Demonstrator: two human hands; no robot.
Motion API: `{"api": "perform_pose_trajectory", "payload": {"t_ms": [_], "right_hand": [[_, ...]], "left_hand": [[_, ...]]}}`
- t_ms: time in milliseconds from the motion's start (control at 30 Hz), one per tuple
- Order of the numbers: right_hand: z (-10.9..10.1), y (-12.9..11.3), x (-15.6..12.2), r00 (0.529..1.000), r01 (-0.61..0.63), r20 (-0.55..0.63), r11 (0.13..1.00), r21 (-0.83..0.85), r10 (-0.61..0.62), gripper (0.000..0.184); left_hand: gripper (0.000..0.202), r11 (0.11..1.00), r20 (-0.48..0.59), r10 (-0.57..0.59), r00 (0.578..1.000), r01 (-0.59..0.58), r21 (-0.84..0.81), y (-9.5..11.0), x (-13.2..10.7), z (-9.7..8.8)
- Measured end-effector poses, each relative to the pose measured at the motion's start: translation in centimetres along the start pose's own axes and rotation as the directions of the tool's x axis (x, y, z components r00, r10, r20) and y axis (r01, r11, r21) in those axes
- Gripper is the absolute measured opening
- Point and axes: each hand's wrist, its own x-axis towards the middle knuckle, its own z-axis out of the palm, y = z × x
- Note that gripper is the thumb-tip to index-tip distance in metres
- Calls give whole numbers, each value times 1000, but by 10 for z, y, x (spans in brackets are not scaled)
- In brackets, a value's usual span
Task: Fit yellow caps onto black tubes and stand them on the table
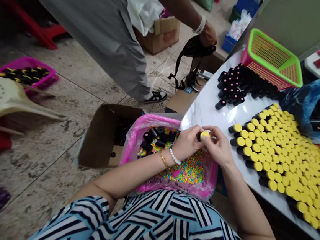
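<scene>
Since the black tube (198, 136) with its yellow cap (205, 134) is held only at the fingertips, a slip looks like the main risk: the smooth barrel could roll free and drop into the multicoloured beads (185, 169) below. A careless right forearm could also bump the yellow-capped tubes (277, 156) packed on the white marble tabletop (204, 109). The fingers (211, 132) are together, clamped on the tube from both sides, with the left hand (184, 144) at the barrel and the right hand (217, 147) at the cap. The tube sits between the hands, above the beads. Beads fill a pink plastic liner (136, 148), with loose black tubes (155, 138) lying on them. Left of the liner: an open cardboard box (100, 136), dark items inside. Farther along the tabletop: a cluster of black tubes (233, 86) and a green-and-pink basket (273, 59). Beyond, a co-worker's hand (208, 35) grips a black strap (192, 48).
</scene>
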Motion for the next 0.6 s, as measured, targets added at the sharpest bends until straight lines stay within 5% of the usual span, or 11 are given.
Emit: {"api": "perform_pose_trajectory", "payload": {"t_ms": [100, 200, 300, 433, 600], "right_hand": [[13, -6, -6, 974, 126, -127, 917, -379, -187, 27], [21, -10, -5, 971, 104, -134, 849, -517, -200, 29], [17, -8, -3, 974, 101, -134, 883, -458, -181, 29], [2, 2, -19, 978, 139, -136, 978, -156, -161, 48], [-10, 19, -76, 977, 124, -167, 991, -42, -129, 31]], "left_hand": [[22, 1000, 5, -26, 1000, 26, 9, -2, -4, -3], [30, 997, 128, -65, 990, 69, -26, -2, -5, -12], [28, 998, 207, -63, 976, 60, 23, 4, 1, -22], [31, 985, 186, 27, 982, -57, 161, 11, 24, -23], [31, 969, 193, -33, 981, -16, 246, 15, 73, 13]]}}
